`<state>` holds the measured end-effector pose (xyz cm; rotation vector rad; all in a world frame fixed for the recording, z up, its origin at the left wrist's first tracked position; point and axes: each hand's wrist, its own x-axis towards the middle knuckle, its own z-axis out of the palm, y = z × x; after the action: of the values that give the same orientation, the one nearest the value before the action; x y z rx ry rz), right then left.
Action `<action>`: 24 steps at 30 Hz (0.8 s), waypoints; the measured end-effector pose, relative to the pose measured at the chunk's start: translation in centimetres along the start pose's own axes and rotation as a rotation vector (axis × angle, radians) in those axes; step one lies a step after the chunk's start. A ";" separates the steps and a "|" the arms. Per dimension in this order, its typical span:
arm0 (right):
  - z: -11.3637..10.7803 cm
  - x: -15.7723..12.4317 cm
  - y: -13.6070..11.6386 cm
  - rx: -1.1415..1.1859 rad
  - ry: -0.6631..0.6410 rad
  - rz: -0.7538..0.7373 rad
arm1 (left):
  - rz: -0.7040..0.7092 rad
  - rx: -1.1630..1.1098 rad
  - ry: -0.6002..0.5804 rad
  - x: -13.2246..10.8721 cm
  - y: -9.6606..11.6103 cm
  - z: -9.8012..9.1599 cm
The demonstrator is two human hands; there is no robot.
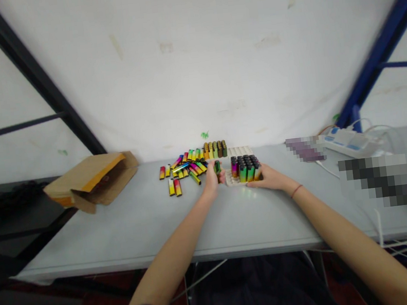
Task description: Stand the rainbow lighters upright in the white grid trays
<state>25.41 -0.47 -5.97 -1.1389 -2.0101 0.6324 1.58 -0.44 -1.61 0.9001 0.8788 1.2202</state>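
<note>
My left hand (212, 180) is closed around a dark green lighter (217, 166), held upright just left of a white lighter tray (230, 181). Black-topped lighters (250, 170) in green, yellow, orange and purple stand upright in this tray, and bare slots show at its left end. At the tray's front right corner, my right hand (273, 179) grips its edge, with the thumb along the front. Loose shiny lighters (177, 187) in red, yellow, blue and green lie in a heap left of my left hand.
Behind the heap stands a block of yellow and brown lighters (215, 149), beside another white tray (240, 151). An opened cardboard box (92, 177) lies at the left. A power strip (349, 141) and white cables (379, 225) occupy the right side.
</note>
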 end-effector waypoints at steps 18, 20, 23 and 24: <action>-0.1 0.0 -0.2 -0.020 -0.015 -0.032 | 0.530 0.641 -0.249 1.0 -2.0 -1.2; -0.1 0.0 0.0 -0.034 -0.001 -0.024 | 0.547 0.704 -0.264 1.2 -2.1 -1.5; 0.0 0.0 0.1 -0.036 0.019 -0.028 | 0.582 0.800 -0.287 1.4 -2.1 -1.7; 0.0 0.0 0.2 -0.032 0.021 -0.032 | 0.593 0.824 -0.290 1.5 -2.2 -1.8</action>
<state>25.45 -0.37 -6.09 -1.1261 -2.0231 0.5712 0.94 0.93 -4.43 2.0586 0.9109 1.1604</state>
